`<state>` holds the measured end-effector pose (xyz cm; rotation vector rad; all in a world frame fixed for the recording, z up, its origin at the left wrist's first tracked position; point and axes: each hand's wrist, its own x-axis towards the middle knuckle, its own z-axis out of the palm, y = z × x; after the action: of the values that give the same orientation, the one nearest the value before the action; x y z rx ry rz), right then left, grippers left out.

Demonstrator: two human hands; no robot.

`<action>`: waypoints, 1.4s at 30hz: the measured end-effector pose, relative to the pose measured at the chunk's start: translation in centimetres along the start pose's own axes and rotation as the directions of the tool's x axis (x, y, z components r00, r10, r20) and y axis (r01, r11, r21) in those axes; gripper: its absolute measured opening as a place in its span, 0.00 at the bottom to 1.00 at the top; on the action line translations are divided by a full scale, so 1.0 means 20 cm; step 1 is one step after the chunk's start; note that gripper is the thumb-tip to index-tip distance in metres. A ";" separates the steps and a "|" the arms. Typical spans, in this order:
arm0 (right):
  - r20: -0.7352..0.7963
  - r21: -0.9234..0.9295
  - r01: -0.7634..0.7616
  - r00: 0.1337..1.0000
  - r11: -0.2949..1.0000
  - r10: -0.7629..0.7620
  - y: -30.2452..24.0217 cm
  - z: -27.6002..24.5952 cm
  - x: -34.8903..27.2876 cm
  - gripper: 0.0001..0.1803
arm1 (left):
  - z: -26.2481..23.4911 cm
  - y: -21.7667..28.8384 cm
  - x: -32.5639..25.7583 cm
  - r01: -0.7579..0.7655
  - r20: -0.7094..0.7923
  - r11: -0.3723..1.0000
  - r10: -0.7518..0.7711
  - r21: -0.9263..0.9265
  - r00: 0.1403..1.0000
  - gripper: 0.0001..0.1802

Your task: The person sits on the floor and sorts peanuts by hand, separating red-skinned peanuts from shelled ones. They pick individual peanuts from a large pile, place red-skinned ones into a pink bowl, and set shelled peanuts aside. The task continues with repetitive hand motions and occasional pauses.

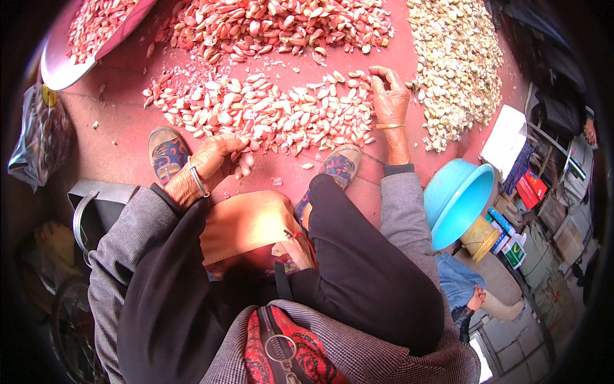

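At the far left edge of the red floor (121,128) a crumpled dark plastic bag (38,137) slumps, glossy and creased, and above it a shallow white pan (64,67) tilts in from the top left corner, heaped with pinkish cloves. Just right of the bag, a grey metal container with a curved handle (89,205) sits by the person's knee.

The left hand (214,160) comes in on a grey woven sleeve, wrist bent down and ringed by a thin metal bangle (197,178). Its fingers are curled together in a loose cup over a few garlic cloves at the near edge of the middle pile of garlic cloves (268,115) (whether they actually grip one cannot be told). This pile spreads across the floor's centre, its cloves small, plump and papery, white flushed with pink. A redder, skin-littered heap (275,25) lies behind it along the top edge.

Two patterned slip-on shoes (167,153) rest on the floor either side of the left hand, toes touching the pile's near edge. An orange cloth (249,224) drapes smoothly over the lap.

The right hand (389,96) reaches further out, arm straight, palm turned inward, thumb and forefinger pinching together at the pile's right end; a gold bangle (390,126) circles the wrist. Beyond it a pale, dry heap of peeled pieces (457,64) runs down the right side. Near the right edge a smooth blue plastic basin (457,198) stands tilted on its rim.
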<state>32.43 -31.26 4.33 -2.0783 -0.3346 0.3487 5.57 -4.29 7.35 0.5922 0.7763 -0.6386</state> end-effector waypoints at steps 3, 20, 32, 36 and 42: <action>-0.002 -0.116 0.019 1.000 0.993 -0.019 -0.02 0.01 0.01 0.09 | 0.00 0.00 0.01 -0.005 0.003 1.000 0.005 0.012 1.000 0.14; 0.137 -0.415 0.144 0.986 0.899 -0.095 -0.01 0.07 0.04 0.07 | -0.01 -0.01 0.00 -0.008 -0.005 1.000 0.008 -0.007 1.000 0.15; 0.356 0.674 -0.445 0.895 0.590 0.268 -0.17 0.11 -0.12 0.11 | 0.01 -0.01 0.01 0.019 0.002 0.999 -0.019 0.047 1.000 0.15; 0.436 0.441 -0.431 0.870 0.788 0.232 -0.35 0.21 -0.24 0.10 | 0.03 -0.01 0.02 -0.010 0.041 0.999 0.008 0.033 0.999 0.16; 0.711 0.354 -0.292 0.701 0.889 -0.053 -0.64 0.42 -0.49 0.07 | 0.07 0.01 0.01 0.026 0.129 0.990 -0.008 -0.139 0.992 0.15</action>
<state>18.99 -21.97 12.24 -1.4319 -0.5112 1.2144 6.48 -5.14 7.94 0.4114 0.7000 -0.6259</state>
